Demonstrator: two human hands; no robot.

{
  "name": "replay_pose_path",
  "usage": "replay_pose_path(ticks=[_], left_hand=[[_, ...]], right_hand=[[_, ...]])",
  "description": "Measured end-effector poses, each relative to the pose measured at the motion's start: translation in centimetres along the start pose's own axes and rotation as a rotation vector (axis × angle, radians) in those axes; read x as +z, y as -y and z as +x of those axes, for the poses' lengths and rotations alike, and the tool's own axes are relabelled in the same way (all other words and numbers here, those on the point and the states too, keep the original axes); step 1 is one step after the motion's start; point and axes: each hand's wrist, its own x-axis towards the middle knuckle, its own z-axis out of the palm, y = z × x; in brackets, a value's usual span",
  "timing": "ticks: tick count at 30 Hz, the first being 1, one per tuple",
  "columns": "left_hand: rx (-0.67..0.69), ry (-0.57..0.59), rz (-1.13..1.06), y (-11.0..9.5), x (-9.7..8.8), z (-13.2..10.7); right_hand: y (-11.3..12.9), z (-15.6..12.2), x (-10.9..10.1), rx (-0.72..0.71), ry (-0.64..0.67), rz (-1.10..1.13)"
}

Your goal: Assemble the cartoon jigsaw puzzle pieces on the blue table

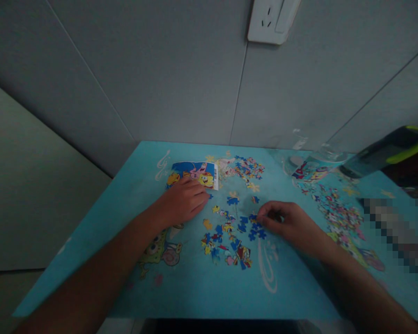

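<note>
My left hand (186, 199) lies palm down with its fingers flat, over the lower edge of a picture card (211, 170) with cartoon characters. A small blue puzzle piece (210, 196) sits just beside its fingertips. My right hand (282, 220) has thumb and forefinger pinched together at a blue jigsaw puzzle piece (253, 217), at the top of a cluster of blue pieces (257, 232). Between and below the hands are loose mixed pieces (226, 227) in blue, yellow and red. One blue piece (232, 200) stands apart near the card.
A pile of small pieces (249, 167) lies at the back, and a larger one (337, 208) on the right. A clear plastic container (316, 167) and a dark bottle (376, 155) are back right. The blue table (125, 204) meets a grey wall.
</note>
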Motion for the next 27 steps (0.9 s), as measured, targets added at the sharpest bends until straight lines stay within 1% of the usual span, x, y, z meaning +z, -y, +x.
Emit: replay_pose_path(ticks=[4, 7, 15, 22, 27], left_hand=[[0.008, -0.008, -0.015, -0.1, 0.2, -0.1], [0.018, -0.011, -0.033, -0.1, 0.2, 0.0], [0.013, 0.013, -0.030, -0.1, 0.2, -0.1], [0.013, 0.001, -0.028, -0.1, 0.2, -0.1], [0.015, 0.000, -0.023, -0.1, 0.2, -0.2]], right_hand=[[-1.5, 0.8, -0.5, 0.059, -0.143, 0.187], [-2.2, 1.1, -0.9, 0.089, -0.206, 0.229], [-2.0, 1.1, -1.1, 0.109, -0.229, 0.157], [-2.5, 1.4, -1.8, 0.128, -0.334, -0.033], [-3.1, 1.7, -1.9, 0.140, -0.317, -0.067]])
